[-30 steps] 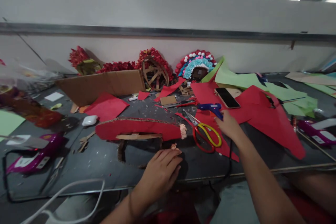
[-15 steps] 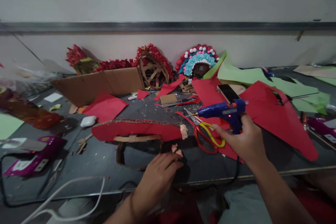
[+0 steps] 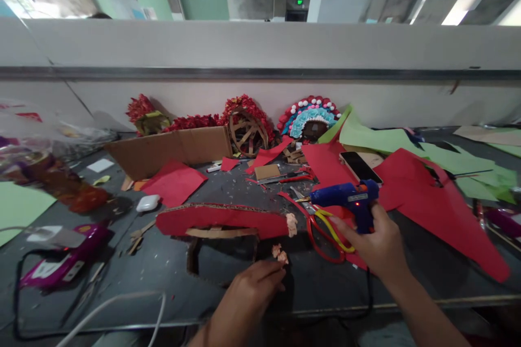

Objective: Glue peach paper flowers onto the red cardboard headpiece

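My right hand (image 3: 376, 243) grips a blue glue gun (image 3: 344, 199) by its handle, nozzle pointing left, held just above the red and yellow scissors (image 3: 325, 225). My left hand (image 3: 254, 288) pinches a small pinkish flower piece (image 3: 280, 253) at the near edge of the dark table (image 3: 163, 260). Just beyond it stands a long red paper-covered cardboard band (image 3: 222, 220) with another pinkish flower (image 3: 291, 224) stuck to its right end.
A phone (image 3: 360, 167) lies on red paper (image 3: 427, 195) behind the glue gun. Finished flower headpieces (image 3: 309, 116) and a cardboard strip (image 3: 171, 147) line the back wall. A purple glue gun (image 3: 61, 260) and white cable (image 3: 114, 303) lie at the left. Green paper (image 3: 407, 141) spreads to the right.
My right hand picked the blue glue gun up off the table and now holds it level. My left hand lifted the small flower piece slightly. The view tilted upward.
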A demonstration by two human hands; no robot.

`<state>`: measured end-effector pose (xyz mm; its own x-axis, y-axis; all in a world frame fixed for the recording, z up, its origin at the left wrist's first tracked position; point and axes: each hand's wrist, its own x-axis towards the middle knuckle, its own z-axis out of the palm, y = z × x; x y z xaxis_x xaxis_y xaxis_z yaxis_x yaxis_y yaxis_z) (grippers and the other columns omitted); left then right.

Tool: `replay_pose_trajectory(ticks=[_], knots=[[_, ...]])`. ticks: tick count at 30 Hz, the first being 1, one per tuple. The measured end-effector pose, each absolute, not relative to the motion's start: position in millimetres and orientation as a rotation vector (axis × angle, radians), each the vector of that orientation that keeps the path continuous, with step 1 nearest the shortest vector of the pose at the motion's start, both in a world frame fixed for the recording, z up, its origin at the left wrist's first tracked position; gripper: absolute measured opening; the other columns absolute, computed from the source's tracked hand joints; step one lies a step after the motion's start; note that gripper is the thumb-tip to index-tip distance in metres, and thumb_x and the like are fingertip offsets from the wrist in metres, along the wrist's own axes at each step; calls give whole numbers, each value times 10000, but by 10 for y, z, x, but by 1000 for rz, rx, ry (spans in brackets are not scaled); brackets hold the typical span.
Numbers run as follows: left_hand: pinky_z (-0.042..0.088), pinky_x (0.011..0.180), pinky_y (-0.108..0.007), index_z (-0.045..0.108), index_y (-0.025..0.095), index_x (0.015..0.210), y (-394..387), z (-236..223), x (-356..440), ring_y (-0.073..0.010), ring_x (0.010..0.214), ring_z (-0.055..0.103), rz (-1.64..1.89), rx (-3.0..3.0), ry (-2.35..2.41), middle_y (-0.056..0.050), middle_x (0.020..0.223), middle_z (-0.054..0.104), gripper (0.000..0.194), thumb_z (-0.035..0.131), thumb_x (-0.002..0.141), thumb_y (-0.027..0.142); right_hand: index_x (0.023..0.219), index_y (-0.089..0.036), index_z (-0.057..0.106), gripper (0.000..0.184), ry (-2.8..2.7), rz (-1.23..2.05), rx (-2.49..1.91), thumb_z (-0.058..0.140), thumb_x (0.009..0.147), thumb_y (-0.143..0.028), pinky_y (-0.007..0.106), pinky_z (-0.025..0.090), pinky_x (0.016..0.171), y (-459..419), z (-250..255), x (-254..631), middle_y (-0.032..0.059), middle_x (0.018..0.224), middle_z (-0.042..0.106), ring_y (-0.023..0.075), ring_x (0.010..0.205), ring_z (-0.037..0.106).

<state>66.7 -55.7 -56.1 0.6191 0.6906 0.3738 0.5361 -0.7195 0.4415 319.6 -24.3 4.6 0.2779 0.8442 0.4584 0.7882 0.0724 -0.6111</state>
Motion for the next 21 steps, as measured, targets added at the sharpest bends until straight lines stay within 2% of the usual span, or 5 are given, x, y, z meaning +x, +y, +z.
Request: replay_pose_trajectory(ticks=[4,10,16,21], knots=[[488,909,-224,570,201,1175,-549,-513,642,-131,1040,606,655,2479,922,-68,1160,638,407,470,818,32,852,-190,558,436,-1505,86,-1717,622,651,-572,246,429,451,-248,25,3193,-10,551,579,163,468,557],[494,898,-231,625,226,1088,-583,-484,657,-120,983,624,613,2476,981,-25,1098,666,447,443,780,-41,820,-191,559,392,-1564,-130,-1708,612,664,-547,239,384,429,-256,5,3177,-22,505,529,151,433,517],[541,784,-247,664,201,964,-594,-545,705,-142,858,652,683,2432,1053,-34,965,692,232,531,815,83,884,-180,579,382,-1639,-279,-1674,579,702,-516,253,359,427,-255,-19,3172,-4,531,541,150,419,491],[539,787,-284,651,204,955,-598,-574,733,-156,850,645,692,2439,1087,-39,969,684,190,519,841,130,914,-146,583,379,-1683,-338,-1663,578,716,-469,255,365,439,-262,-54,3193,24,572,573,152,434,511]])
